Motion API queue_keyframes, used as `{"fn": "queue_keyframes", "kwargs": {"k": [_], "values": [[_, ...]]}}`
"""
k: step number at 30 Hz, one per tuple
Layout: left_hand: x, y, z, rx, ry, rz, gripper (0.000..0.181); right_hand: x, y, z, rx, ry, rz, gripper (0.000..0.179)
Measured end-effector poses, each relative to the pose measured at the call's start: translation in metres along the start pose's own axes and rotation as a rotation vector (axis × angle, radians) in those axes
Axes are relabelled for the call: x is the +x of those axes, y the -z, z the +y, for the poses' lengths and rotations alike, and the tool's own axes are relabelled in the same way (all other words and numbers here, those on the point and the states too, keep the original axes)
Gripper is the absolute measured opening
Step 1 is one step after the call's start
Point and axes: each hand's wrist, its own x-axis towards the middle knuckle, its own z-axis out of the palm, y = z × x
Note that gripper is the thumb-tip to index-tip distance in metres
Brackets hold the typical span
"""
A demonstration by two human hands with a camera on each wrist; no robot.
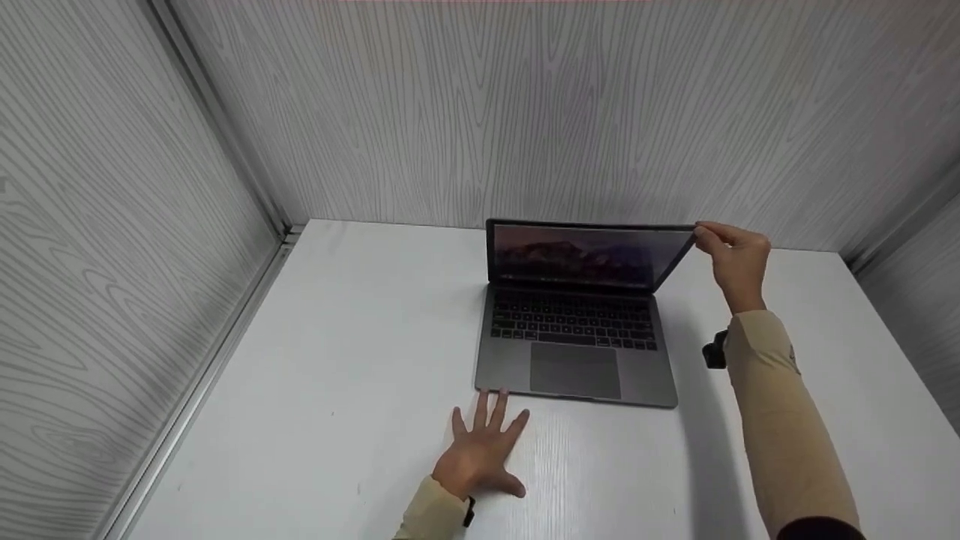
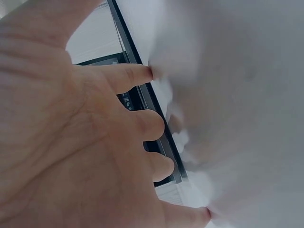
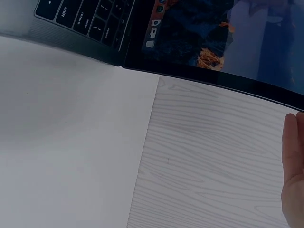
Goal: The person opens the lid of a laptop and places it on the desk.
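A grey laptop (image 1: 574,371) stands raised on the white table, its screen (image 1: 589,255) lit with a mountain picture. My right hand (image 1: 739,259) pinches the screen's upper right corner between thumb and fingers. In the right wrist view that hand (image 3: 294,166) shows only at the right edge, by the screen's rim (image 3: 213,80). My left hand (image 1: 480,454) is spread at the laptop's front left edge, with two fingertips at that edge. The left wrist view is filled by the palm (image 2: 85,133), with the laptop's dark edge (image 2: 152,99) behind the fingers.
The white table (image 1: 360,337) reaches out on both sides of the laptop. A grey wood-grain wall (image 1: 480,112) rises behind it. Another panel (image 1: 97,247) stands at the left, with a metal rail (image 1: 217,360) along its foot.
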Motion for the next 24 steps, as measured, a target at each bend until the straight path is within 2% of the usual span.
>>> {"fn": "queue_keyframes", "kwargs": {"k": [5,7,12,17,24], "values": [[0.000,0.000,0.000,0.013,-0.003,0.009,0.108,-0.002,0.002,-0.017,0.156,-0.080,-0.029,0.020],[0.000,0.000,-0.001,0.024,0.000,0.013,0.108,-0.003,0.003,-0.022,0.171,-0.098,-0.043,0.022],[0.000,-0.001,0.000,0.020,0.005,-0.006,0.108,-0.004,0.002,-0.019,0.181,-0.141,-0.058,0.023],[-0.002,0.000,-0.001,-0.001,-0.002,0.001,0.108,-0.002,-0.002,-0.014,0.285,-0.187,-0.021,0.023],[-0.003,0.000,-0.001,-0.022,-0.006,0.004,0.109,0.005,-0.008,-0.013,0.254,-0.224,-0.014,0.025]]}}
